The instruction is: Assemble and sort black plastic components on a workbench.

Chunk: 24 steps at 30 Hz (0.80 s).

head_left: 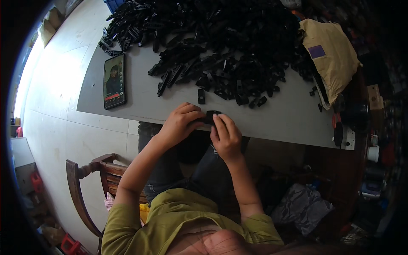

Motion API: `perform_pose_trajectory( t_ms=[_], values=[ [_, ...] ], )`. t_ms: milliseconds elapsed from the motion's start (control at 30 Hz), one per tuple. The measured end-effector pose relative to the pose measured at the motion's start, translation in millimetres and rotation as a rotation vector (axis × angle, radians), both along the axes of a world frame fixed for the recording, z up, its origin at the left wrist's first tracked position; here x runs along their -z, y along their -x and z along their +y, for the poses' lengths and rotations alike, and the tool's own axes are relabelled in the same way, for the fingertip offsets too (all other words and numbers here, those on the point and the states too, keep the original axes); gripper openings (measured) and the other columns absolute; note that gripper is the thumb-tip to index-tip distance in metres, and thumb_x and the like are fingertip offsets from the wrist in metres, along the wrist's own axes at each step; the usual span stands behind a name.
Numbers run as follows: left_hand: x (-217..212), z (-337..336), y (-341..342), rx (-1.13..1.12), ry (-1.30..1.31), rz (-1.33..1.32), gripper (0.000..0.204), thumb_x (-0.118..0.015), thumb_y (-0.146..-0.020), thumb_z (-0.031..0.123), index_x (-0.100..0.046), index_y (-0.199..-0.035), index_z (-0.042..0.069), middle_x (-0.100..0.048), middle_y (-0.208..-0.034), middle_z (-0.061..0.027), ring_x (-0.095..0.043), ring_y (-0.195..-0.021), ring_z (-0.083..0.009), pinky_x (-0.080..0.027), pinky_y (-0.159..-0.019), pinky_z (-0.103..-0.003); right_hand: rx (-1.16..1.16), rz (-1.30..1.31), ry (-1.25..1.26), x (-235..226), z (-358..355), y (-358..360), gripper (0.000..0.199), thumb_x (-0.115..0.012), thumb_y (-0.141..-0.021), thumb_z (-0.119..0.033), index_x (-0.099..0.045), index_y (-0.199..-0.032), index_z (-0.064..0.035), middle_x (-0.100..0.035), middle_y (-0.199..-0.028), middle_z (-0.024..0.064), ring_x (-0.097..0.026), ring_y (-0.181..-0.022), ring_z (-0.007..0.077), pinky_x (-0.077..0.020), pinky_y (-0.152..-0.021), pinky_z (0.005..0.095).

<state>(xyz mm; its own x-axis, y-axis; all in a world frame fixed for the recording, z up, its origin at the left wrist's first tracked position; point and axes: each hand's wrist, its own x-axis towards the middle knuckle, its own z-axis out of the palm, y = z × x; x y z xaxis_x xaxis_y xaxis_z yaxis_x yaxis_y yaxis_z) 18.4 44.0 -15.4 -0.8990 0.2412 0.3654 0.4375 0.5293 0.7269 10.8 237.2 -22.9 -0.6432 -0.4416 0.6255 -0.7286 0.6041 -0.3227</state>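
Between my two hands, at the near edge of the table, is a small black plastic part [211, 114]. My left hand [183, 121] has its fingers closed on the part's left side. From the right, my right hand [226, 135] pinches the same part with thumb and fingers. Its exact shape is partly hidden by my fingertips. Just beyond my hands lies a single small black piece [201, 96] on the grey table [140, 91]. Farther back spreads a large heap of black plastic parts [221, 38], some long and some short and blocky.
A phone [114, 81] with a lit screen lies at the table's left. On the right rest a yellowish bag [330, 57], dark-bladed scissors [337, 129] and a white power socket [349, 140]. A wooden chair [83, 191] stands at my left, and a grey crumpled bag [299, 206] lies low right.
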Motion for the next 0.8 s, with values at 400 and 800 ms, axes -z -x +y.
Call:
perform_pose_trajectory(
  t_ms=[400, 800],
  values=[
    [-5, -8, 1, 0.067, -0.043, -0.095, 0.028, -0.073, -0.069, 0.0, -0.065, -0.096, 0.003, -0.064, -0.096, -0.0093, -0.06, -0.093, -0.0295, -0.05, -0.082, -0.037, -0.139, -0.279, 0.259, -7, 4, 4, 0.026, -0.072, -0.07, 0.008, -0.065, -0.092, -0.0026, -0.066, -0.1, 0.0103, -0.063, -0.092, 0.0282, -0.0519, -0.077, 0.035],
    [0, -15, 6, 0.113, -0.112, -0.154, 0.026, -0.074, -0.067, 0.0, -0.066, -0.091, 0.002, -0.066, -0.097, -0.0094, -0.062, -0.093, -0.0287, -0.051, -0.081, -0.037, -0.142, -0.408, 0.258, -15, 11, 7, 0.023, -0.076, -0.066, 0.005, -0.064, -0.084, -0.0025, -0.07, -0.093, 0.0093, -0.065, -0.086, 0.0243, -0.0535, -0.074, 0.033]
  ],
)
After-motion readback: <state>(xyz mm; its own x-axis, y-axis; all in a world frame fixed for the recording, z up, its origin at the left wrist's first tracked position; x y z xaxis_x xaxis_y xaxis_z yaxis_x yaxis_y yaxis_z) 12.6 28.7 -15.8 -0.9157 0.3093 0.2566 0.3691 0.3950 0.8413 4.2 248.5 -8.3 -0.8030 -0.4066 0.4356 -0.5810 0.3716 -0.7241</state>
